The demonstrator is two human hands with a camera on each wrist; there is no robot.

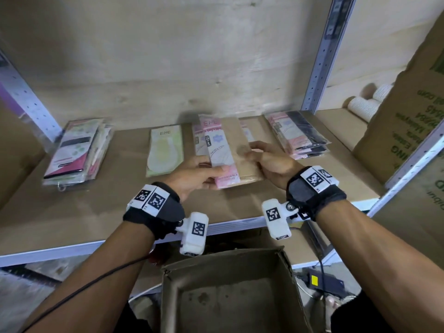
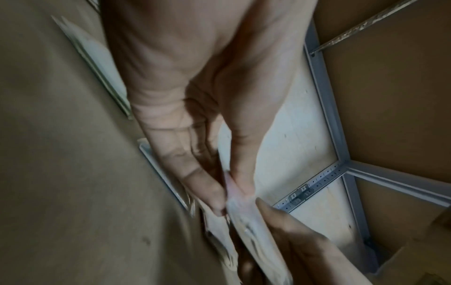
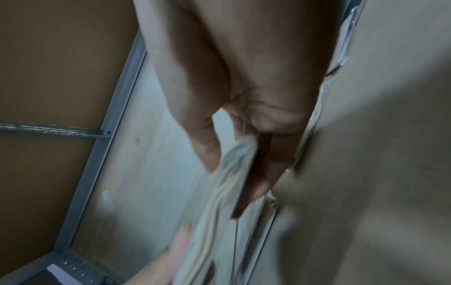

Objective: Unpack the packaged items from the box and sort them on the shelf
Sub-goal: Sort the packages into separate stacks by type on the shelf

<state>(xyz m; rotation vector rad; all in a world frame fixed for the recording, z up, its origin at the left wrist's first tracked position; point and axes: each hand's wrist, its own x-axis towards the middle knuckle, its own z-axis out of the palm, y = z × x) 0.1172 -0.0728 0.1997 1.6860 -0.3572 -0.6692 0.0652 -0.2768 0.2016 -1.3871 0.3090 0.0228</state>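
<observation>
- Head view: both hands share one bundle of packets point(image 1: 224, 155) over the shelf point(image 1: 72, 212), just above the box point(image 1: 230, 292). Left hand point(image 1: 192, 179) pinches its near end, right hand point(image 1: 271, 164) clamps the right edge; its long axis runs away from the box.
- Left wrist: thumb and fingers point(image 2: 209, 189) pinched on the bundle's edge.
- Right wrist: blurry, but the thumb point(image 3: 207, 148) is clamped on the bundle.

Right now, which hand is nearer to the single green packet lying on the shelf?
Left. The left hand holds the pink packets just right of the green packet. The right hand grips the same bundle's far side, farther from it.
</observation>
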